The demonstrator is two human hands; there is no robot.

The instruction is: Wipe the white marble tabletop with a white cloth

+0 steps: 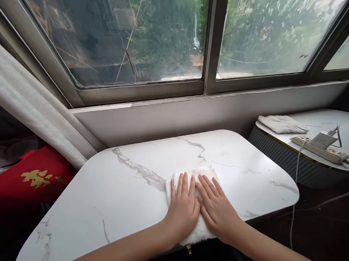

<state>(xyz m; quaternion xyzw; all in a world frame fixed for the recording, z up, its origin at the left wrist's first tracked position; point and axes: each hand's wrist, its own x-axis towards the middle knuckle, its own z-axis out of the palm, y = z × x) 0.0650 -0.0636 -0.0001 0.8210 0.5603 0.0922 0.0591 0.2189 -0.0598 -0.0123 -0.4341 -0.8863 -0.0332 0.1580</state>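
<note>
A white cloth (207,228) lies flat at the front edge of a white marble-patterned table (132,210). Palm down on its left half rests my left hand (184,206), fingers stretched out and pointing away from me. My right hand (215,204) lies flat on the right half, its fingers straight too. The two thumbs nearly meet in the middle. Neither hand grips the fabric; both press on it from above, hiding part of it.
At right, a second table (347,129) holds a folded pale cloth (282,123) and a power strip (320,150) with a plugged-in charger (324,140). A white cable (295,178) hangs down. Behind are windows (128,39); a curtain (34,87) and red fabric (8,190) are left.
</note>
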